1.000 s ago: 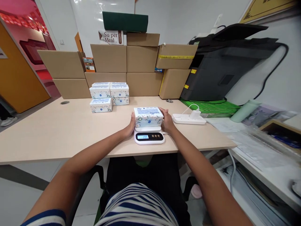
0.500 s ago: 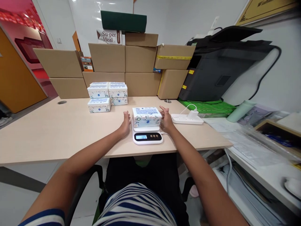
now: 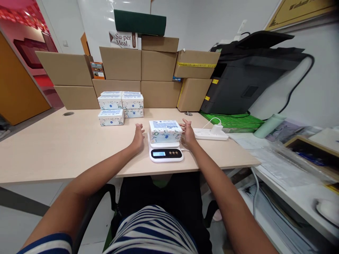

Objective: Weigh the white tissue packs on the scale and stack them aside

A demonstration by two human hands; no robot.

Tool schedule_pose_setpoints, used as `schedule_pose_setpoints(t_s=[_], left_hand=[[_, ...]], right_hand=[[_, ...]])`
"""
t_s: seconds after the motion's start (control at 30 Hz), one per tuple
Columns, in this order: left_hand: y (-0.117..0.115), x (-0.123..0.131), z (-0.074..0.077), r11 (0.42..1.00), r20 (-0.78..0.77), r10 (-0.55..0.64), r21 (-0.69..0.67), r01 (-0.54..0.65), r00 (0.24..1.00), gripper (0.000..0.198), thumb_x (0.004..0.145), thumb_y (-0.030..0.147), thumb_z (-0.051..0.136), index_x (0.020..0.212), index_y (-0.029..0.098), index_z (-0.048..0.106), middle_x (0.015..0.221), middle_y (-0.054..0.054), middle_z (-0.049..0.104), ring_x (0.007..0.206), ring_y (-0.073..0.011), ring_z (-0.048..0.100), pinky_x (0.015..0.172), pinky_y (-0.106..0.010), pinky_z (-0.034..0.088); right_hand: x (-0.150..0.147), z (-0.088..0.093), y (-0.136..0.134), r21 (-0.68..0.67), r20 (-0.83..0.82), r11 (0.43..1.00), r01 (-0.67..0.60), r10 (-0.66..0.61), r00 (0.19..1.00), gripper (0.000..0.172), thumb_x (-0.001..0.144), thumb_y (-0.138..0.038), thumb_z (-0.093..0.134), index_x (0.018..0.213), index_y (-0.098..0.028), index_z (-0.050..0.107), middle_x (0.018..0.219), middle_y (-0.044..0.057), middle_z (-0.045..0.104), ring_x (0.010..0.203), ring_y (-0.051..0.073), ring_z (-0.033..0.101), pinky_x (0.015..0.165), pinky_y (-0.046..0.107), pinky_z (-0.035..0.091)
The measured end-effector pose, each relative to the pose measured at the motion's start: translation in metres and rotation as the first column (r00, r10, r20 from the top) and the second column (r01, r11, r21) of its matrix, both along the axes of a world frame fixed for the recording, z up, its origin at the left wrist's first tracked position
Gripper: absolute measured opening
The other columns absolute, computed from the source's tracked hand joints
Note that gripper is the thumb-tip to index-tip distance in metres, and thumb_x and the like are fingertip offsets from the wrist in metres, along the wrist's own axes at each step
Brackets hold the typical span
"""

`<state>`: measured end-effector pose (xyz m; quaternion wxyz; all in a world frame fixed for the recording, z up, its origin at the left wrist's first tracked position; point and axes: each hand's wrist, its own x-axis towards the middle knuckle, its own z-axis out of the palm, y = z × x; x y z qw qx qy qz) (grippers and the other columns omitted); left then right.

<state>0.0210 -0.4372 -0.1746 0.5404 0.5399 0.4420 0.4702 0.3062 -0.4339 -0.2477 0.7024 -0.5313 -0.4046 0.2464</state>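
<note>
A white tissue pack (image 3: 165, 132) with a floral print lies on a white digital scale (image 3: 166, 155), whose small display is lit. To the left of the pack is my left hand (image 3: 138, 138), fingers apart, holding nothing, with a gap between it and the scale. On the other side my right hand (image 3: 188, 132) is open beside the pack's right end, its fingers spread and empty. Several similar tissue packs (image 3: 110, 118) are stacked farther back on the left of the table.
Cardboard boxes (image 3: 120, 63) line the back of the wooden table (image 3: 66, 148). A white power strip (image 3: 209, 134) lies right of my right hand, with a cable running to the scale. A large black printer (image 3: 246, 77) stands at the back right.
My left hand has moved a little left, away from the pack, and my right hand slightly right. The number on the scale's display has changed.
</note>
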Motion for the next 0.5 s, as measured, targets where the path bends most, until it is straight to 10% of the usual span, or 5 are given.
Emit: schedule_pose_setpoints(t_s=[0.5], left_hand=[[0.017,0.001,-0.014,0.997,-0.029,0.047,0.061,-0.045,0.998,0.083,0.111,0.068,0.006,0.165,0.022,0.048,0.179,-0.014,0.042,0.161,-0.0301,0.048,0.133,-0.043,0.04]], right_hand=[[-0.004,0.01,-0.01,-0.029,0.057,0.996,0.079,-0.077,0.995,0.093,0.093,-0.096,0.027,0.153,-0.035,0.063,0.141,0.011,0.069,0.132,0.03,0.065,0.107,0.048,0.055]])
